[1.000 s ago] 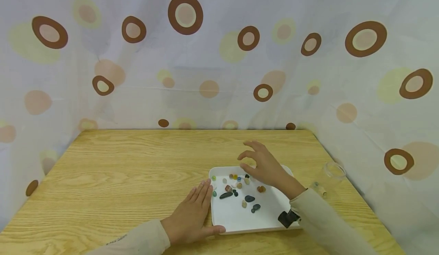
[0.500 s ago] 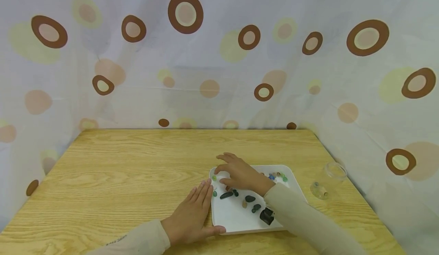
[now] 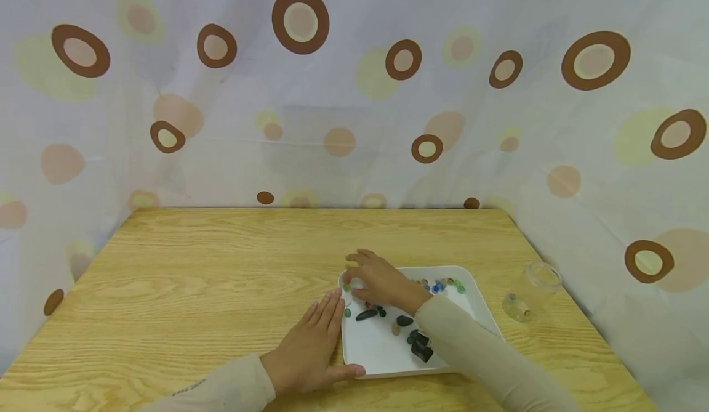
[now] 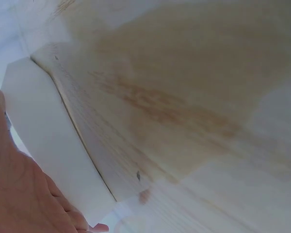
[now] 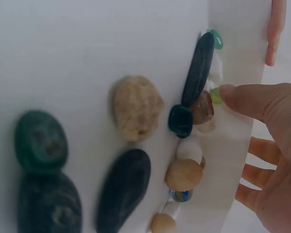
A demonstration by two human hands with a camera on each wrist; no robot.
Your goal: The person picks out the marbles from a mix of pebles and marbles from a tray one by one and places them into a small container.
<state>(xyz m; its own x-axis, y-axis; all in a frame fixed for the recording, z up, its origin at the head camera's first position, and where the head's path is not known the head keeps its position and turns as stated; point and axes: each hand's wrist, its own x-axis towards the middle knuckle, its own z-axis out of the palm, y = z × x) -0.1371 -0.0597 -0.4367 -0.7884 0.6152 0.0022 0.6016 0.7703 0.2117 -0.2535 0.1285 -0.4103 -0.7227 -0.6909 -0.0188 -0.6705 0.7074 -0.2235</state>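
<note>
A white tray (image 3: 368, 356) holds several small stones and beads. My left hand (image 3: 304, 356) rests against its left side with straight fingers, the thumb at the near left corner. In the left wrist view the palm lies by the tray's outer wall (image 4: 48, 131). My right hand (image 3: 382, 281) hovers over the far left corner, thumb and index finger apart around a yellow-green bead (image 5: 217, 95). The thumb tip appears beside this bead in the right wrist view. Near it lie a long dark stone (image 5: 199, 70), a dark green stone (image 5: 180, 121) and a tan stone (image 5: 184, 174).
A clear jar (image 3: 532, 292) with a few small pieces at its bottom stands right of the tray. Blue beads (image 3: 437, 286) and green beads (image 3: 460, 287) line the tray's far right side. The wooden table (image 3: 221, 264) meets a patterned curtain (image 3: 354, 92) behind.
My right hand has moved left and down from above the tray's far middle to its far left corner, uncovering the blue and green beads. My left hand has stayed in place.
</note>
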